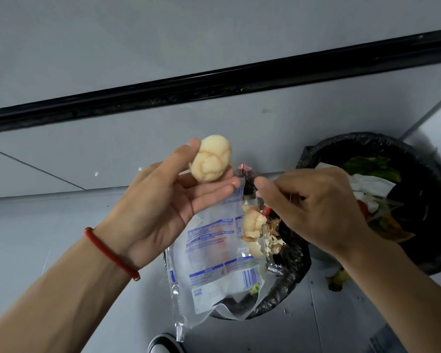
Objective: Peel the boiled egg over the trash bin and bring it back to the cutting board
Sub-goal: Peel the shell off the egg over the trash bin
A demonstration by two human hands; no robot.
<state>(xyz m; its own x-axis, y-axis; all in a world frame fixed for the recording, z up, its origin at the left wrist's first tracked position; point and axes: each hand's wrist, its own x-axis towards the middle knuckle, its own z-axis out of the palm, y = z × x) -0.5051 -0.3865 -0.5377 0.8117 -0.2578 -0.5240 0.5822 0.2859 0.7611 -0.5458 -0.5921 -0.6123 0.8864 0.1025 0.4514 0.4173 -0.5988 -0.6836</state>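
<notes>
Egg [211, 158] in left grip [175, 197]

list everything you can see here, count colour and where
egg: 1, cream with tan marbling, peeled, in left fingers
eggshell pieces: several, tan, in near bin
plastic packet: 1, clear with blue print, draped over near bin's rim
near bin: 1, black liner, below the hands
far bin: 1, black liner, right, holds greens and white paper
banana peel: 1, yellow-green, floor by far bin
shoe: 1, white toe, bottom edge
bracelet: 1, red, left wrist
left hand: holds egg
right hand: fingers curled over near bin
</notes>
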